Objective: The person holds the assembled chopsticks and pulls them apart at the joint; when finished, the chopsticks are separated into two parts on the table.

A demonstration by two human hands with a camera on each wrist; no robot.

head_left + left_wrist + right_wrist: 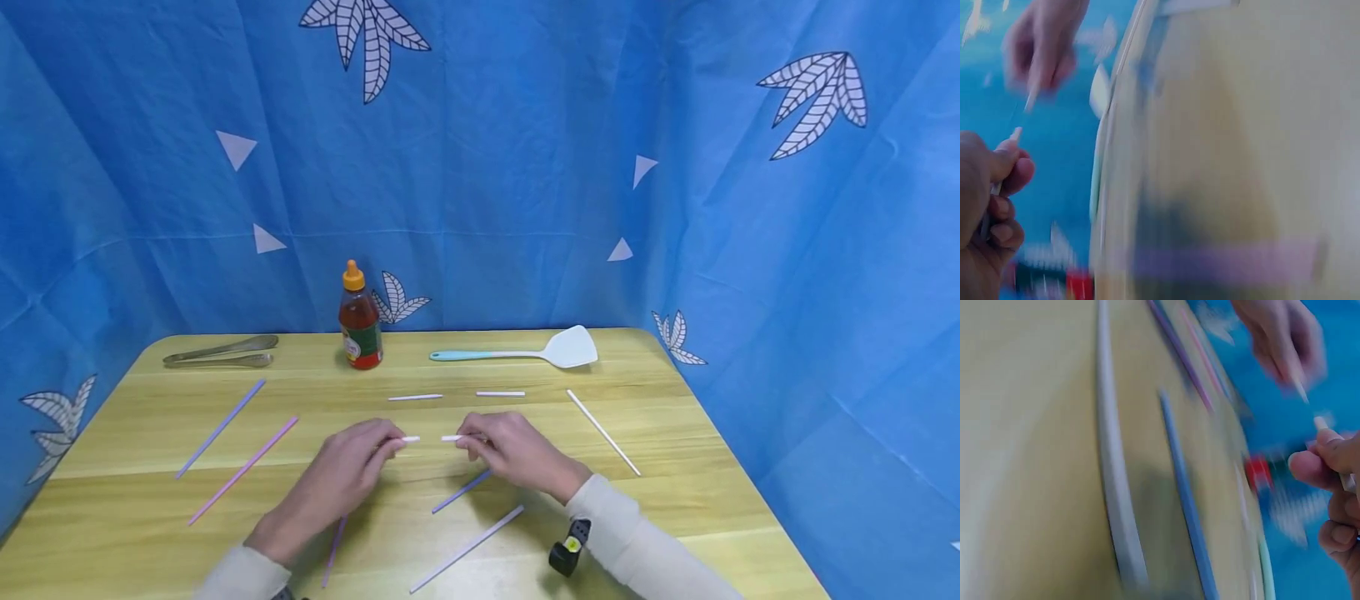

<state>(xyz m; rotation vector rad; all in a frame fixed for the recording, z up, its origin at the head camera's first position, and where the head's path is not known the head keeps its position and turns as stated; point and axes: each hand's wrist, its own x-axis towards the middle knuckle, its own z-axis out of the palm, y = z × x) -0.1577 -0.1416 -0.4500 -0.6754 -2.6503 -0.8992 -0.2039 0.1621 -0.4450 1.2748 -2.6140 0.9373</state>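
Observation:
Above the middle of the table, my left hand (347, 468) pinches a short length of white straw (411, 439) between thumb and fingers. Facing it, my right hand (519, 457) pinches another white straw (450, 437). The two tips point at each other with a small gap between them. Most of each held straw is hidden in the fingers. In the right wrist view, the tip of the right hand's straw (1320, 423) shows past the thumb. A blue straw (461, 492) lies below my right hand, a purple straw (334, 552) below my left.
A pale straw (467, 550) lies at the front. Blue (221, 429) and pink (243, 472) straws lie left, a white straw (603, 432) right. Two short white pieces (415, 397) (500, 393) lie behind the hands. Tongs (221, 352), a sauce bottle (360, 325) and a spatula (570, 347) line the back.

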